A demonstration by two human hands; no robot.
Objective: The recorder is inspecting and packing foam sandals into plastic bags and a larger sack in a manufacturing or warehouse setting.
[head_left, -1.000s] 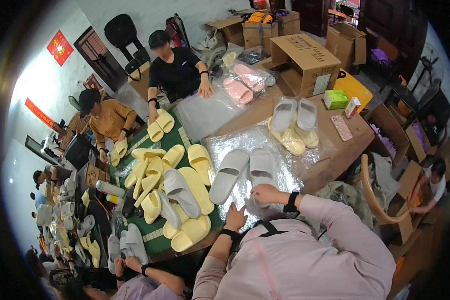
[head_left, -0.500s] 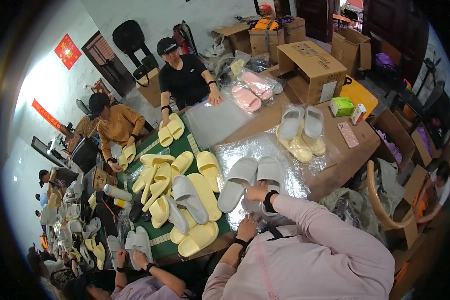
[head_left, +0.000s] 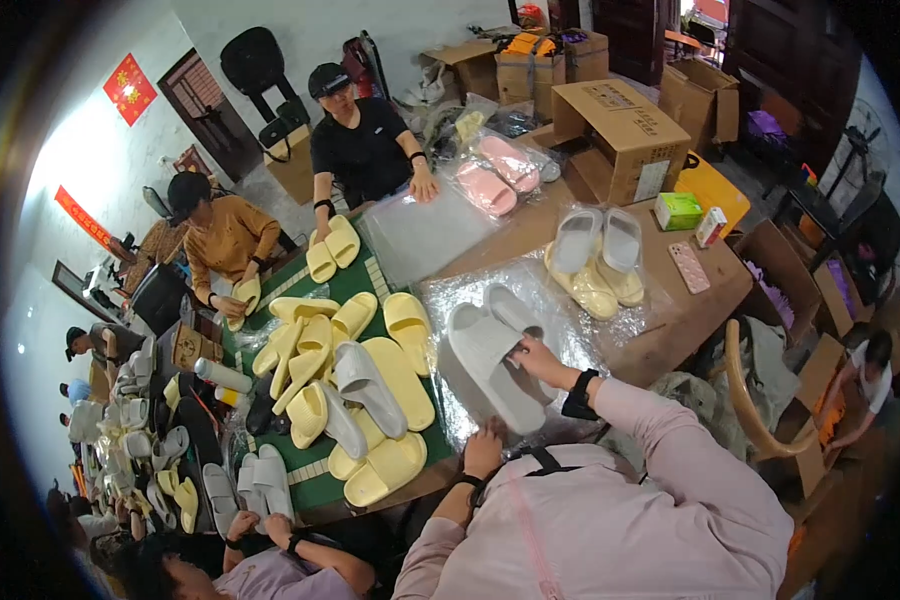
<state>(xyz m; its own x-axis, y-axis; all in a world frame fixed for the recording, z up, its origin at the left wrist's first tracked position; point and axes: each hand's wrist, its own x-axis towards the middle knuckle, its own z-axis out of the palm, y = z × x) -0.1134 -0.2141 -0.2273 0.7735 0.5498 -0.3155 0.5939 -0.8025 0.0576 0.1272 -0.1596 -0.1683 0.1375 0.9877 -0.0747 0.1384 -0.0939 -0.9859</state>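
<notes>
My right hand point(head_left: 538, 362) is closed around the strap of a grey slipper point(head_left: 475, 345), which lies at a slant with its heel toward me. Behind it, partly covered, is a second grey slipper point(head_left: 515, 308). Both are over clear plastic bags point(head_left: 440, 300) on the table. Beside the first slipper's heel, my left hand point(head_left: 483, 450) rests at the near edge of the plastic, fingers apart and partly hidden. To the left, several yellow slippers point(head_left: 400, 375) and a grey slipper point(head_left: 368, 388) are heaped on a green mat point(head_left: 355, 292).
A bagged pair of grey and yellow slippers point(head_left: 602, 285), a phone point(head_left: 688, 267) and a green box point(head_left: 678, 211) stand to the right. Bagged pink slippers point(head_left: 500, 175) lie at the back near a carton point(head_left: 620, 130). Co-workers sit across and to the left; a curved chair arm point(head_left: 740, 400) is at right.
My right hand has moved right and turned the near grey slipper, so its heel now points toward me at the right. The left hand has shifted slightly left.
</notes>
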